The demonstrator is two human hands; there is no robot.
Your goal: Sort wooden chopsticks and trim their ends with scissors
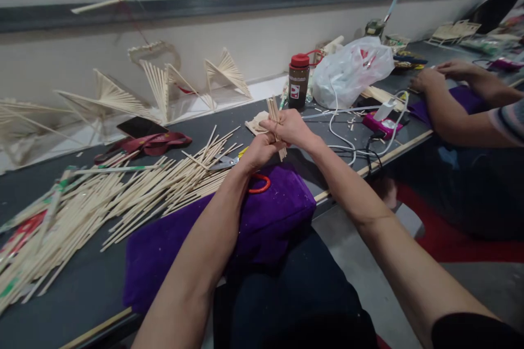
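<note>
A short bundle of wooden sticks (272,108) stands nearly upright between my hands, above the table's front edge. My right hand (291,127) is wrapped round its middle. Lower down, my left hand (262,150) closes on the same bundle, its fingers pressed against the sticks. Just below lies a purple cloth (282,202), with a red-orange scissor handle (259,184) on it near my left wrist. Metal scissor blades (224,162) rest beside the loose sticks (164,191) spread over the table to the left. A pale flat piece (254,123) lies behind my hands.
Fan-shaped stick models (110,95) line the wall. A red-capped bottle (298,82) and a white plastic bag (352,71) stand behind my hands. White cables run to a magenta power strip (382,124) at right. A co-worker's hands (434,80) work farther right.
</note>
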